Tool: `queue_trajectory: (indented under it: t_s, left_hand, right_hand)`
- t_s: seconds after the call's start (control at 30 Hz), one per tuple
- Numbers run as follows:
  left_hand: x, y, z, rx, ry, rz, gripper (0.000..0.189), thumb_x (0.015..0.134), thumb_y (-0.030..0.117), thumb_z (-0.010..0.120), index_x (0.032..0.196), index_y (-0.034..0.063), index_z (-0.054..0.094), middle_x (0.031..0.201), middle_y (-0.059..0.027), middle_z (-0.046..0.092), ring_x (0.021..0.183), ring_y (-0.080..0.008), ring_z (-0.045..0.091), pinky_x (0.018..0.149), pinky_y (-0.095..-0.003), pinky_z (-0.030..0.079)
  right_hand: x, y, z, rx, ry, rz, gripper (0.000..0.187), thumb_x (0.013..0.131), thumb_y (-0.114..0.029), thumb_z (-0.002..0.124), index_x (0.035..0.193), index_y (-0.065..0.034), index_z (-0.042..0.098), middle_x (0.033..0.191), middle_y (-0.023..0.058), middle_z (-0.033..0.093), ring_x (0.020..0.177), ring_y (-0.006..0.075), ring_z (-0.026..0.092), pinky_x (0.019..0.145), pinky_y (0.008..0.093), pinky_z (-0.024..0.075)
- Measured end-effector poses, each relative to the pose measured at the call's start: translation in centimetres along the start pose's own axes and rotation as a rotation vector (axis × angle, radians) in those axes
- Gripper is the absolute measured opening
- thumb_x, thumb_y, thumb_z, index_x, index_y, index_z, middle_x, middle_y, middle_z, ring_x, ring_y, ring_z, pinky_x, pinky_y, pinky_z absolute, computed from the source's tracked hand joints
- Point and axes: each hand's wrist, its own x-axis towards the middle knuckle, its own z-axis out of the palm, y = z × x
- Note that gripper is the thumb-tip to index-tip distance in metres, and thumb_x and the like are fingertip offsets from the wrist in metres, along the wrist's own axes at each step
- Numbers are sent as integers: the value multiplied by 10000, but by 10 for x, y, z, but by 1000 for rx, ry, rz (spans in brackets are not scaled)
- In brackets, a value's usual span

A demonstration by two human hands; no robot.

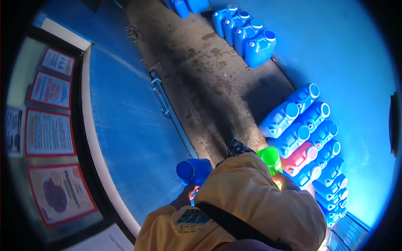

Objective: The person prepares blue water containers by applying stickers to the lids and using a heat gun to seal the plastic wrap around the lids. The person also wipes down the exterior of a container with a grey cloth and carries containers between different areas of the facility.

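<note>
My left hand [190,190] grips a dark blue plastic water container [198,169] by its handle, low at my left side. The container's wide round cap faces up toward me. On my other side, my right hand [279,178] is closed around the handle of a bright green plastic container [270,156]. My yellow shirt partly covers both containers. Just right of the green one stands a reddish-pink container [300,159] among blue ones.
Blue plastic containers [279,120] stand in rows along the blue wall [355,103] at right. Several more [260,50] are farther ahead on the concrete floor [201,59]. Pipes [169,113] run along the left wall's foot. Red-bordered notices [50,133] hang at far left.
</note>
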Motion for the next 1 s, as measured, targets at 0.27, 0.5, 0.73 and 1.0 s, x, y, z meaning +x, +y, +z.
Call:
queue_trajectory:
  t_s: [0.27,0.5,0.73,1.0]
  left_hand:
    - [1,255,-85,79,38,154,155,818,166,739,867,55,642,810,-59,618,755,-190,564,716,-369,477]
    - [0,477,-166,200,59,185,161,815,149,740,901,57,640,811,-55,614,742,-186,558,699,-367,473]
    - [52,702,-225,346,-36,201,176,813,132,740,935,58,638,812,-52,610,729,-182,553,682,-366,469]
    - [76,952,-308,382,-8,286,203,810,113,741,974,60,635,813,-48,606,713,-178,547,663,-364,464]
  right_hand:
    - [156,-251,-111,102,-176,-57,717,735,-339,753,1291,62,543,1221,242,643,1090,366,656,869,449,544]
    - [181,-455,-227,224,37,-157,766,790,-291,728,1439,-9,434,1321,213,599,1261,337,569,1019,409,467]
    - [215,-615,-330,304,170,-64,573,825,-198,682,1307,7,449,1091,253,642,1022,362,656,834,460,523]
    - [293,-753,-403,162,97,-173,604,814,-209,619,1366,1,488,1072,260,671,964,353,682,782,460,545]
